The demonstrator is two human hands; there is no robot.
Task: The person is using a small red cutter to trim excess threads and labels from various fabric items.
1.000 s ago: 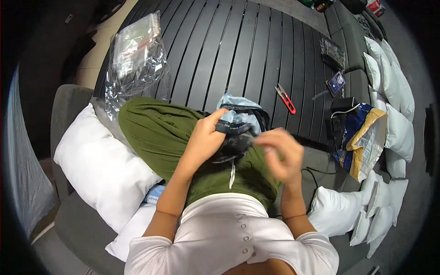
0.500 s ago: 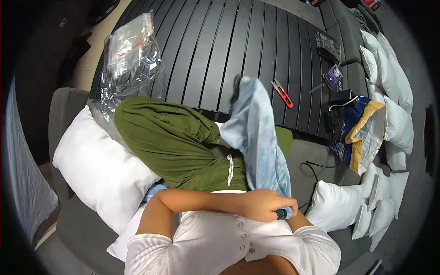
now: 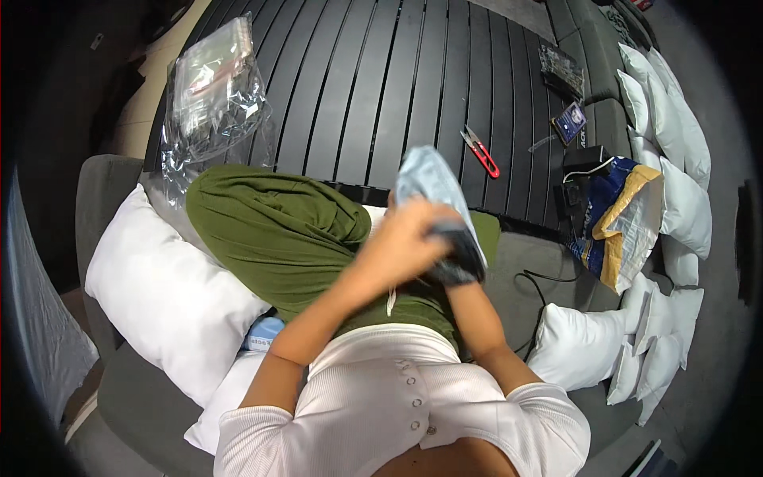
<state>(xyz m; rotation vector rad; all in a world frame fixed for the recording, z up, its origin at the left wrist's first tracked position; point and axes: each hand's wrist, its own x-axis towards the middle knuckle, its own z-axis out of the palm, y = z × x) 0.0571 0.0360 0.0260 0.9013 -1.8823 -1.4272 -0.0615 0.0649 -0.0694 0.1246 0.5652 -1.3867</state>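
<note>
A light blue satiny cloth (image 3: pixel 431 176) with a blackish part (image 3: pixel 458 266) is bunched over the end of my right forearm, in front of my lap. My left hand (image 3: pixel 407 238) reaches across from the left, its fingers curled over the near side of the cloth by the dark part; motion blurs them. My right hand is hidden, seemingly inside the cloth, and only its forearm (image 3: pixel 481 322) shows. Beneath both arms lie my green trousers (image 3: pixel 270 226). Red-handled thread snips (image 3: pixel 482 153) rest on the black slatted table (image 3: pixel 350 103) beyond the cloth.
Clear plastic bags (image 3: pixel 211 87) lie at the table's left. A large white pillow (image 3: pixel 163 278) and a light blue packet (image 3: pixel 265 332) sit to my left. At right are a blue and yellow sack (image 3: pixel 624 219), a black cord (image 3: pixel 548 276) and white cushions (image 3: pixel 576 342).
My left hand has moved forward and left from beside my right elbow. The light blue cloth has gone from stretched along my right arm to bunched near its end.
</note>
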